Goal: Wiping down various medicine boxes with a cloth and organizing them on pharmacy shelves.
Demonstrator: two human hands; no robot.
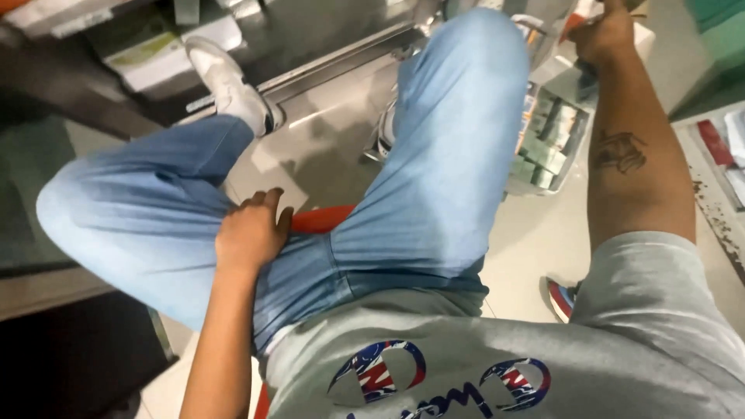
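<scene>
I look down at my own lap: light blue jeans [434, 155], a grey shirt, and a red stool seat [322, 219] showing between my thighs. My left hand [250, 231] rests on my left thigh at the seat's front edge, fingers curled, holding nothing. My right arm reaches forward to the top right, where my right hand [604, 32] is closed around something at the frame edge; a red and white bit shows beside it, but I cannot make out what it is.
A clear plastic bin [552, 132] with several green and white small boxes stands on the floor by my right knee. White sneakers [233, 85] rest against a metal shelf base. A shelf edge with packets [718, 155] is at the right.
</scene>
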